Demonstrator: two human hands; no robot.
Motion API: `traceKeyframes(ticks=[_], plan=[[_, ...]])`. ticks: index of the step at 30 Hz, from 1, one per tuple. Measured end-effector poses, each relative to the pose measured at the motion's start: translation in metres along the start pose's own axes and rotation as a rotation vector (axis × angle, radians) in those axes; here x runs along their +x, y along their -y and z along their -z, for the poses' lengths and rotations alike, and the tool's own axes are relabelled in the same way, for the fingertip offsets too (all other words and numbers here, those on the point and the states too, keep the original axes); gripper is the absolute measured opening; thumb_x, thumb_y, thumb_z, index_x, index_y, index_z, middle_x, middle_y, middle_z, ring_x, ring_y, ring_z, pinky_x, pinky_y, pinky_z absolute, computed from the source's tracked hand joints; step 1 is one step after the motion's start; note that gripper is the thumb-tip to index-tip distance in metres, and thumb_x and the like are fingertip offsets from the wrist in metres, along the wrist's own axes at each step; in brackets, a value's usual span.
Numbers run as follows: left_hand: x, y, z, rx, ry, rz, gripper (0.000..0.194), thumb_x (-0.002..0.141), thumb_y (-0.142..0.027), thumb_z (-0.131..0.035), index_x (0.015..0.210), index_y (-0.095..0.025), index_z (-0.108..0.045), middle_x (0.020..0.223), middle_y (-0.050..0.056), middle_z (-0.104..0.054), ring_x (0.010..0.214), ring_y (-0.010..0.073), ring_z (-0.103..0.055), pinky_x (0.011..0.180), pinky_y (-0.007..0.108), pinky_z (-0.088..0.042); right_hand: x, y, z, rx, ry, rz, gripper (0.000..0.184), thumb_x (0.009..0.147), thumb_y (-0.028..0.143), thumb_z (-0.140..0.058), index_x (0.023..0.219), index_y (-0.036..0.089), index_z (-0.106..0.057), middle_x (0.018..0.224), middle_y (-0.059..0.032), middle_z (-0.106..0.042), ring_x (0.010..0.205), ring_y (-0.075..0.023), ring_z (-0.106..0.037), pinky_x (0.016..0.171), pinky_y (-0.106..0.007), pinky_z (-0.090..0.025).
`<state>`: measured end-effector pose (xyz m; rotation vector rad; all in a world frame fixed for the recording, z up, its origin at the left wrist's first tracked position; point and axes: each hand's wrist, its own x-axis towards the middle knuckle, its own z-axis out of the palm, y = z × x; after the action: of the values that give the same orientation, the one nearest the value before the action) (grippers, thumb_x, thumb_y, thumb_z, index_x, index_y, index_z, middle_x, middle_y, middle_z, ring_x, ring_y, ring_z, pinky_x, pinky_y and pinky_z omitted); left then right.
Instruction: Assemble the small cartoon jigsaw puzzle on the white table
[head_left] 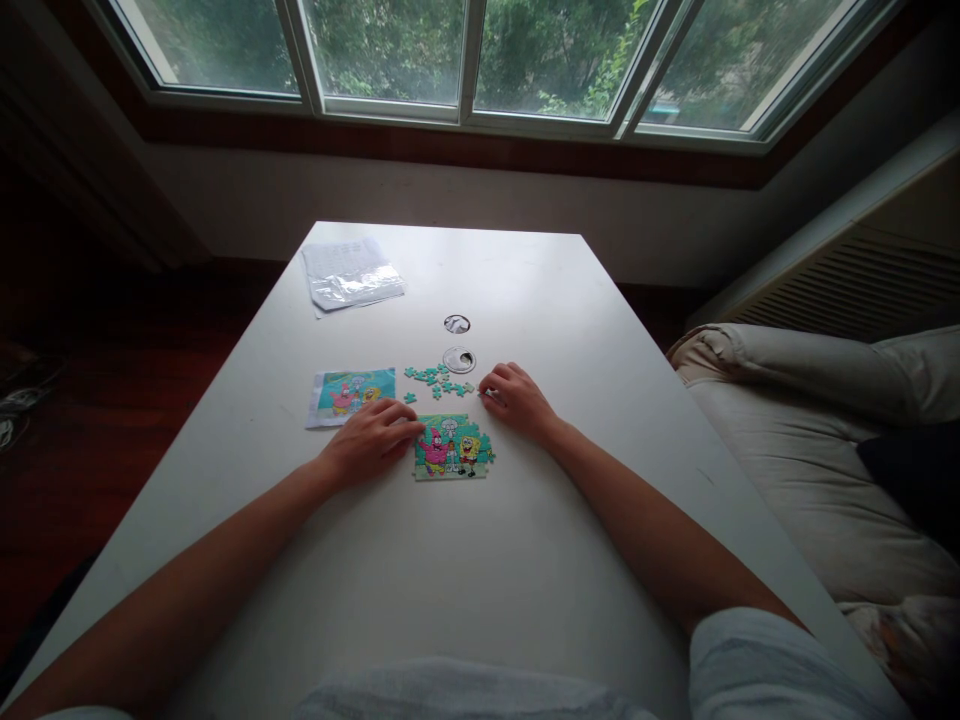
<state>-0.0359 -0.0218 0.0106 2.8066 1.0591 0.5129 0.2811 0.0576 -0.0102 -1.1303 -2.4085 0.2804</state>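
Observation:
A partly joined jigsaw puzzle (450, 455) with cartoon figures lies flat on the white table, its right edge uneven. My left hand (373, 437) rests at its upper left, fingers stretched and the fingertips touching its edge. Beyond the puzzle several loose green puzzle pieces (431, 376) lie scattered. At their right end my right hand (517, 398) is curled, thumb and fingers pinched low at the table on what looks like a puzzle piece, mostly hidden by the fingertips. A printed picture sheet (352, 388) with the same figures lies partly behind my left hand.
Toward the far left corner of the white table (517, 270) lies a clear plastic bag with papers (352, 272). Two round fittings, a far one (457, 324) and a nearer one (459, 360), sit in the tabletop. A padded beige seat (780, 430) stands at the right.

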Motion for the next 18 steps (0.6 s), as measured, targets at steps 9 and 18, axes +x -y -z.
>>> traceKeyframes(ticks=[9,18], plan=[[-0.0002,0.0008,-0.0027,0.003,-0.012,0.003,0.027,0.100,-0.020,-0.050,0.123,-0.024,-0.064,0.119,0.008,-0.067,0.112,0.0246,-0.059,0.096,0.042,-0.049,-0.0002,0.0070,0.0003,0.045,-0.045,0.004,0.010,0.092,0.019,-0.058,0.091,0.024,-0.067,0.090,-0.0061,-0.063,0.091,-0.0234,-0.052,0.083,-0.037,-0.045],[-0.0003,0.0000,-0.0020,-0.006,-0.033,0.006,0.028,0.098,-0.019,-0.051,0.122,-0.025,-0.064,0.120,0.008,-0.068,0.111,0.0245,-0.060,0.095,0.042,-0.049,0.0005,0.0086,-0.0027,0.055,-0.057,0.002,0.011,0.094,0.021,-0.058,0.091,0.024,-0.068,0.091,-0.0065,-0.064,0.090,-0.0233,-0.052,0.083,-0.037,-0.044]])
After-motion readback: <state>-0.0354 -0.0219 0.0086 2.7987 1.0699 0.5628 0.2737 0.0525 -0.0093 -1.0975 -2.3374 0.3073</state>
